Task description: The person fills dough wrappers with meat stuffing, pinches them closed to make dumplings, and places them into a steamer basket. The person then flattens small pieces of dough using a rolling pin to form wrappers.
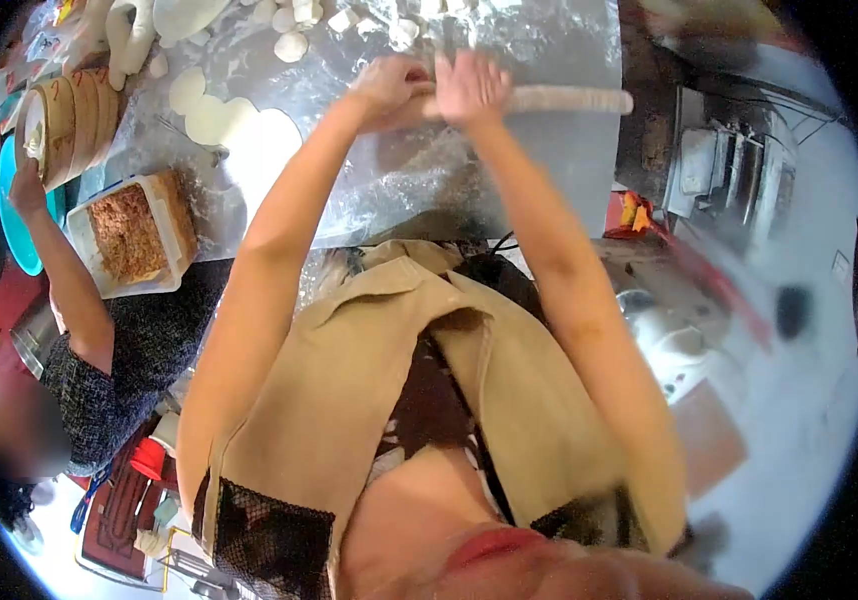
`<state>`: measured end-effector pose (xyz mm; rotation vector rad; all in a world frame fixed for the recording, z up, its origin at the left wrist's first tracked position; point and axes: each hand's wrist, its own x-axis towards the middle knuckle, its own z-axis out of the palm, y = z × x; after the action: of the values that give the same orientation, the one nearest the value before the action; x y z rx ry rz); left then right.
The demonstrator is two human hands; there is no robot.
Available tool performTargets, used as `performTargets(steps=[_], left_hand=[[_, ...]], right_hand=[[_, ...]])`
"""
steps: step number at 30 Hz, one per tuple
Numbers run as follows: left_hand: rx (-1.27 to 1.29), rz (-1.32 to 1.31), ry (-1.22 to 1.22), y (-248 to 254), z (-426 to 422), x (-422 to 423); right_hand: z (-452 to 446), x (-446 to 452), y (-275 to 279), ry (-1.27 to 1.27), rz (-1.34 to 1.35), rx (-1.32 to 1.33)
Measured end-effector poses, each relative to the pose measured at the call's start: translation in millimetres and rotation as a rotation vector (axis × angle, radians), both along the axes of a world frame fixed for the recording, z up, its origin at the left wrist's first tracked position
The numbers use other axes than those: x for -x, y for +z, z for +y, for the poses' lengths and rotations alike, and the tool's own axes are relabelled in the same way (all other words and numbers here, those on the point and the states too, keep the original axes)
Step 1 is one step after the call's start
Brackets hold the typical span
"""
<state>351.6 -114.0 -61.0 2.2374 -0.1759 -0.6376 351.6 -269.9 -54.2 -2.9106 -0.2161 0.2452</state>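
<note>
A pale rolling pin (574, 99) lies across the floured metal table (549, 165) near its far right part. My right hand (474, 88) rests on top of the pin, its fingers stretched out and spread. Beside the pin's left end is my left hand (389, 88), with curled fingers; what they hold is hidden. Small dough pieces (291, 46) lie beyond my left hand. Flat rounds of dough (211, 118) overlap on the table to the left.
At the left, a co-worker's hand (29, 188) touches stacked bamboo steamers (77, 125). A white tub (171, 283) of brown filling stands near the table's left edge, with a blue basin (16, 235) beyond it. Metal equipment (734, 170) is at the right.
</note>
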Motion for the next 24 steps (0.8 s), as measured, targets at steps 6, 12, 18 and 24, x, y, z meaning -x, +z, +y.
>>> performTargets(steps=[6,12,18,24], left_hand=[[-0.149,0.137,0.224,-11.3,-2.1,9.0],[0.008,0.044,0.357,-19.3,20.3,41.7],[-0.157,0.035,0.161,-9.3,23.7,15.0],[-0.071,-0.034,0.257,-10.1,24.6,55.1]], right_hand=[[6.0,-0.8,-22.8,0.0,-0.191,-0.012],[-18.0,48.7,-36.9,0.266,-0.567,0.052],[19.8,-0.5,-10.6,0.331,-0.281,0.025],[25.0,34.6,2.1,0.334,-0.332,0.156]])
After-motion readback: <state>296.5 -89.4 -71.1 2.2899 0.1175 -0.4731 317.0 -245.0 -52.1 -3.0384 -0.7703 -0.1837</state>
